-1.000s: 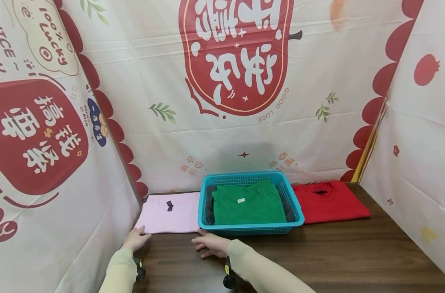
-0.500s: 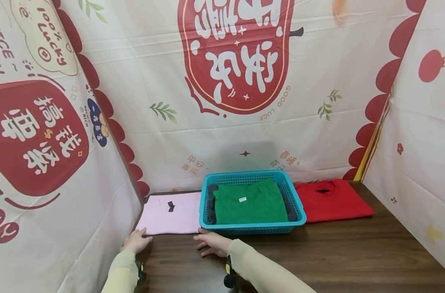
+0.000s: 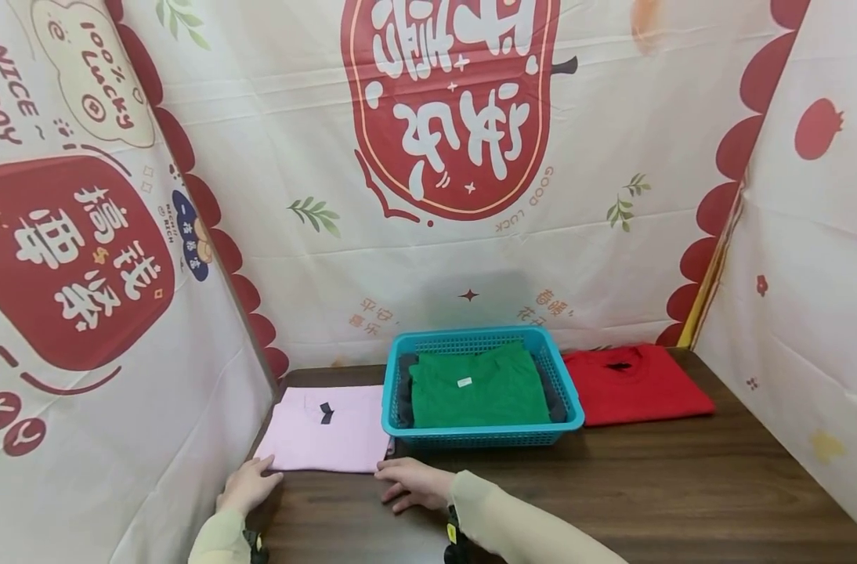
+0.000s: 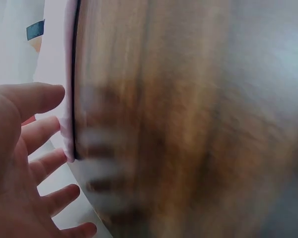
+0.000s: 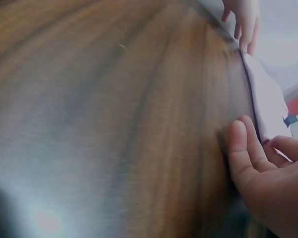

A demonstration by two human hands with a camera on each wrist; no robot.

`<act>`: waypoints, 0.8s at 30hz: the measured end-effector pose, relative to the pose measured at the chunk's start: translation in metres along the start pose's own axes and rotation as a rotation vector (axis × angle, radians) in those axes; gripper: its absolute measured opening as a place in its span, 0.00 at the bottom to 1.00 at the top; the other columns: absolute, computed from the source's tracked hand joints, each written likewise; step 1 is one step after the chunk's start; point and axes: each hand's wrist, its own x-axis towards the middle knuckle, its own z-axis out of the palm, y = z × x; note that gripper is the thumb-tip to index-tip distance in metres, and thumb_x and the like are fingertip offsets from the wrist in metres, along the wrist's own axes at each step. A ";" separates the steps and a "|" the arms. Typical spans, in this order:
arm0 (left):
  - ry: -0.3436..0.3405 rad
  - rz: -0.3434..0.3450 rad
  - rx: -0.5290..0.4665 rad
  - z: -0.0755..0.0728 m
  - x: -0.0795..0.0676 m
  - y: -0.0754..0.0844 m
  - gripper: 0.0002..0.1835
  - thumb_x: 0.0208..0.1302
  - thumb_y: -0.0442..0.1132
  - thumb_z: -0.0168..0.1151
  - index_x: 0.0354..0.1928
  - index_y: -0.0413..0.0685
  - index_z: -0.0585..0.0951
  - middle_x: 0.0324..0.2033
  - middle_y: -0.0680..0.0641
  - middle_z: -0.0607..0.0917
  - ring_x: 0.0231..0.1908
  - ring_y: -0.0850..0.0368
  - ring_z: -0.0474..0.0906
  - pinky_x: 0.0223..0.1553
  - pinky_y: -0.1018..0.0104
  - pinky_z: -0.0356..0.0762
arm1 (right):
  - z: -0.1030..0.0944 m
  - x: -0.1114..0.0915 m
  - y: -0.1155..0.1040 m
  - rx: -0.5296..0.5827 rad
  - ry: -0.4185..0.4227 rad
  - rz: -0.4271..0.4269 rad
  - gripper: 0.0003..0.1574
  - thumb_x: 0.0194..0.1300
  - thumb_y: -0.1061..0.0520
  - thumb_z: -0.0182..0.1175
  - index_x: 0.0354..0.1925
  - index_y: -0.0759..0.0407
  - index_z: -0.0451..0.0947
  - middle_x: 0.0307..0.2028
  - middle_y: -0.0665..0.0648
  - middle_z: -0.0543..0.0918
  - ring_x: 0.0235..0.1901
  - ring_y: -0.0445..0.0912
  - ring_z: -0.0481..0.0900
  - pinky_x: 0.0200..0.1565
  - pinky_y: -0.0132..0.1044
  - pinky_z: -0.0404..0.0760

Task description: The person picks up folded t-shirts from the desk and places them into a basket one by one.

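Note:
A folded pink T-shirt (image 3: 301,439) with a black neck label lies on the table left of the basket. My left hand (image 3: 247,487) pinches its near left corner. In the left wrist view the thumb and first fingers (image 4: 42,131) meet the folded edge, while the other fingers spread loosely. At the near right corner my right hand (image 3: 417,482) holds the T-shirt between thumb and fingers; in the right wrist view that pinched corner of the pink T-shirt (image 5: 266,119) shows beside the fingertips.
A turquoise plastic basket (image 3: 485,431) holds a folded green shirt (image 3: 485,403) over dark grey cloth (image 3: 405,392). A folded red T-shirt (image 3: 643,395) lies to its right. Printed cloth walls (image 3: 259,196) enclose the wooden table (image 3: 647,478) at the back and sides.
The pink T-shirt has slid toward me, its near edge now in front of the basket's near side. Both hands have come back with it. The basket and red T-shirt have stayed put.

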 end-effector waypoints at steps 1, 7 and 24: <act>0.003 -0.003 0.003 0.000 -0.004 -0.002 0.32 0.64 0.53 0.57 0.65 0.41 0.71 0.65 0.28 0.64 0.60 0.19 0.58 0.50 0.21 0.56 | 0.001 -0.003 0.002 -0.003 -0.017 0.005 0.36 0.68 0.51 0.57 0.67 0.68 0.64 0.58 0.63 0.74 0.41 0.50 0.81 0.35 0.39 0.82; 0.027 -0.032 0.020 0.004 -0.029 -0.012 0.32 0.62 0.55 0.59 0.62 0.42 0.75 0.63 0.28 0.67 0.59 0.20 0.60 0.50 0.21 0.57 | 0.010 -0.020 0.010 -0.015 -0.103 0.018 0.33 0.70 0.51 0.55 0.65 0.69 0.66 0.58 0.63 0.73 0.37 0.49 0.82 0.33 0.36 0.81; 0.032 0.069 0.087 0.022 -0.097 -0.047 0.29 0.60 0.51 0.63 0.54 0.33 0.79 0.51 0.23 0.75 0.53 0.22 0.69 0.54 0.32 0.63 | 0.027 -0.055 0.045 -0.143 -0.299 0.088 0.25 0.70 0.47 0.54 0.54 0.62 0.80 0.50 0.55 0.80 0.43 0.45 0.76 0.53 0.45 0.76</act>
